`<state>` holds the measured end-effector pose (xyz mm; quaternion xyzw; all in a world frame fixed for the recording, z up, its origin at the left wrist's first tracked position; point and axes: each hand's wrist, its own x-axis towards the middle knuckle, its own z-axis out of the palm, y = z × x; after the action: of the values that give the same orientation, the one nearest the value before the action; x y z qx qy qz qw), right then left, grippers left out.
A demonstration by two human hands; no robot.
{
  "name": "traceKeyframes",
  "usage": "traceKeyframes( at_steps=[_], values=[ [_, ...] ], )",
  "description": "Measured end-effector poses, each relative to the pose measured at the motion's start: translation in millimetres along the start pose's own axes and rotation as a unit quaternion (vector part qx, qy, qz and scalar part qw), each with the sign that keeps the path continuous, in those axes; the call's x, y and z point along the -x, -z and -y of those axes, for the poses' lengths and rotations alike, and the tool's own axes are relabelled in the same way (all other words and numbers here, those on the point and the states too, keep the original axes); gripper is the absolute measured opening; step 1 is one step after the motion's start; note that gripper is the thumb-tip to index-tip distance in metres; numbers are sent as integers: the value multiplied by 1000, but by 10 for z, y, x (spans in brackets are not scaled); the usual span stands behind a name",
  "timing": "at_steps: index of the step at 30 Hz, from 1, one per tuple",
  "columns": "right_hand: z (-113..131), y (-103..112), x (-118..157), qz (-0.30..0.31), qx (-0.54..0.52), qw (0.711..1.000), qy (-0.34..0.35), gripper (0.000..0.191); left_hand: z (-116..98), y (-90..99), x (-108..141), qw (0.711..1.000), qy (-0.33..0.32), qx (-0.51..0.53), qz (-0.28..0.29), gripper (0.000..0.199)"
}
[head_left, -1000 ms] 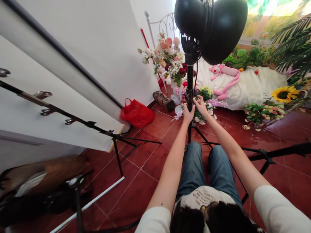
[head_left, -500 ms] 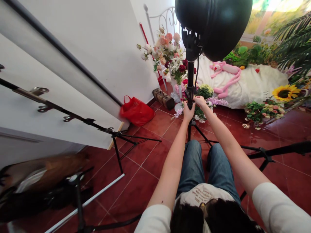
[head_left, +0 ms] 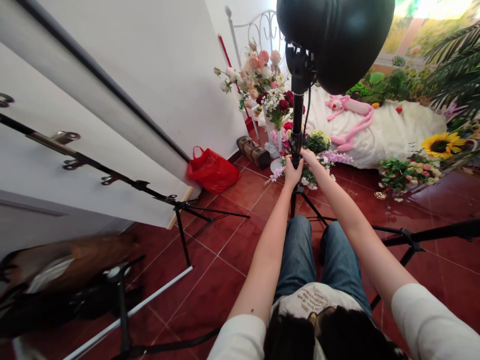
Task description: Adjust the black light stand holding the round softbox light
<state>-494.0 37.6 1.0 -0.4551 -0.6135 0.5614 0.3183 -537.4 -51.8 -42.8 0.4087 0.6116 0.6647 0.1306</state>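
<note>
A black light stand (head_left: 298,112) rises in front of me, carrying a large black studio lamp (head_left: 341,45) at its top. My left hand (head_left: 293,172) is wrapped round the stand's pole, low down near a clamp collar. On the other side, my right hand (head_left: 309,158) closes on the collar at about the same height, its fingertips partly hidden by the pole. A thin cable hangs beside the pole below the lamp. The stand's tripod legs (head_left: 313,207) spread on the floor ahead of my knees.
Artificial flowers (head_left: 258,75) and a draped white bed with a pink plush toy (head_left: 352,107) lie beyond the stand. To the left are a red bag (head_left: 213,170), a backdrop stand (head_left: 123,177) with clamps and a white pole (head_left: 131,312). Another black tripod (head_left: 408,239) is at right.
The lamp and upper pole have shifted slightly right in view, along with the surroundings. Both hands keep their hold on the stand.
</note>
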Motion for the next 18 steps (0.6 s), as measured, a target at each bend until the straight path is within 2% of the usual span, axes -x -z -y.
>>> traceKeyframes(
  at_steps=[3, 6, 11, 14, 18],
  values=[
    [-89, 27, 80, 17, -118, 993, -5, 10, -21, 6, -5, 1000, -2, 3, 11, 34],
    [-206, 112, 135, 59, -261, 963, -37, 21, -47, 9, 0, 1000, 1, 4, 17, 33],
    [-382, 150, 222, 122, -357, 925, -40, 31, -47, 11, 1, 1000, 0, 7, 16, 33],
    [-426, 49, 220, 108, -395, 912, -14, 31, -37, 11, -5, 1000, -6, 17, 16, 31],
    [-441, -79, 132, 56, -415, 907, 30, 33, -35, 12, -8, 1000, 3, 16, 17, 30]
  ],
)
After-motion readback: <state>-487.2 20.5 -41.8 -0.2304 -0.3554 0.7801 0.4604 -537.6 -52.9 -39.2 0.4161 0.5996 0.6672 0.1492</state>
